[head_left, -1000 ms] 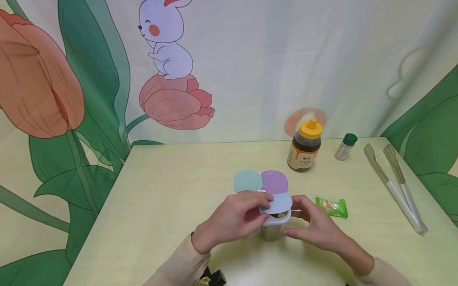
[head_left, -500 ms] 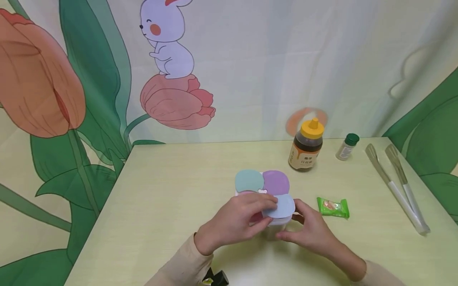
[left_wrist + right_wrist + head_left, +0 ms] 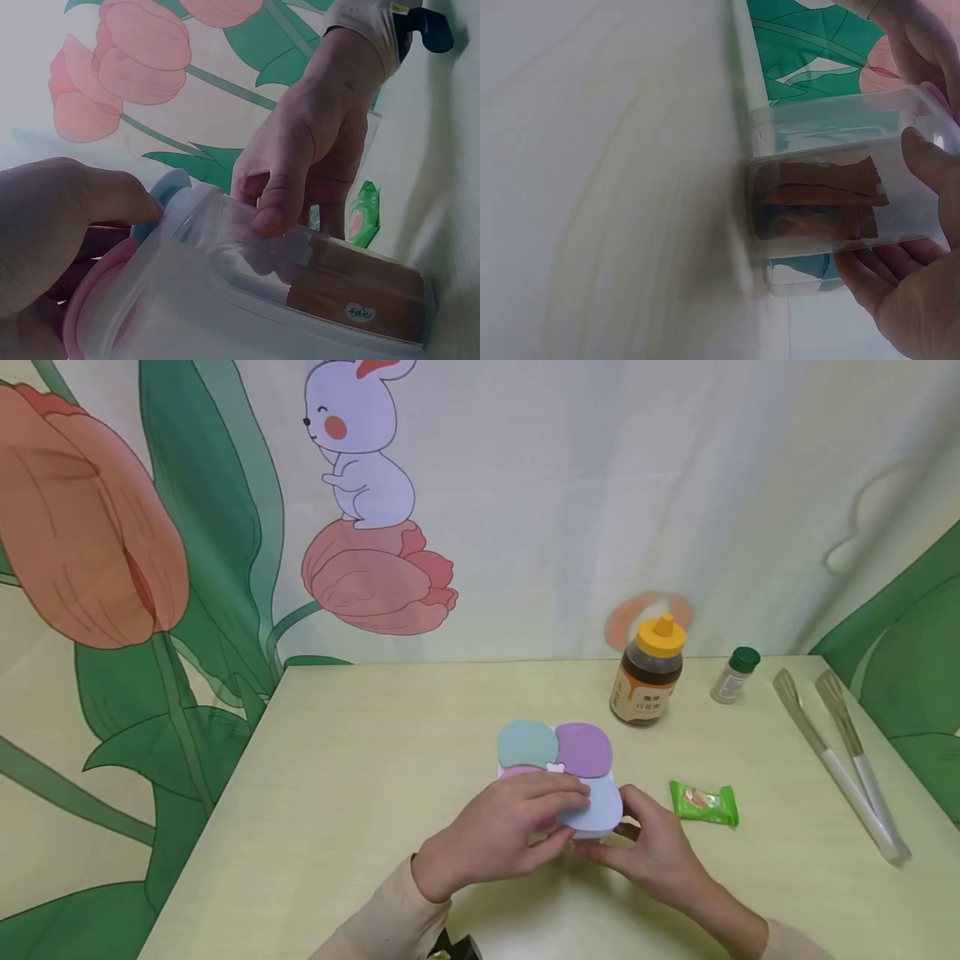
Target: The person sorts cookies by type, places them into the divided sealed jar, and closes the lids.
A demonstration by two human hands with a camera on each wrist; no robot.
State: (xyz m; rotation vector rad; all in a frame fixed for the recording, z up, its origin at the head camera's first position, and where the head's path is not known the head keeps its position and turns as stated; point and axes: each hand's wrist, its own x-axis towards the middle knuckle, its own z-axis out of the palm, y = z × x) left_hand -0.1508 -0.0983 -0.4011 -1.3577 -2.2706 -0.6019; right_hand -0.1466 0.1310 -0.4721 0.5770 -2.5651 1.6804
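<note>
A clear plastic storage box [image 3: 836,124] stands on the table, topped by teal [image 3: 527,743], purple [image 3: 584,749], pink [image 3: 517,771] and light blue [image 3: 602,807] lids. My left hand [image 3: 506,827] lies over the blue and pink lids; its fingertips press on the blue one, with the thumb at the near edge. Gripping the box's right near corner below the lids is my right hand [image 3: 656,852], thumb on the near wall and fingers on the right wall. Brown wrapped packets [image 3: 821,184] show through the box wall in the right wrist view.
Behind the box, to the right, stands a dark honey bottle [image 3: 648,672] with a yellow cap. A small green-capped jar [image 3: 735,675] is beside it. A green-wrapped snack [image 3: 703,803] lies right of my right hand. Two metal utensils [image 3: 862,768] with white handles lie farther right.
The blue lid, tilted up with a gap below it one second ago, now lies flat on the box. My left fingers moved onto its top; my right hand moved in closer around the box.
</note>
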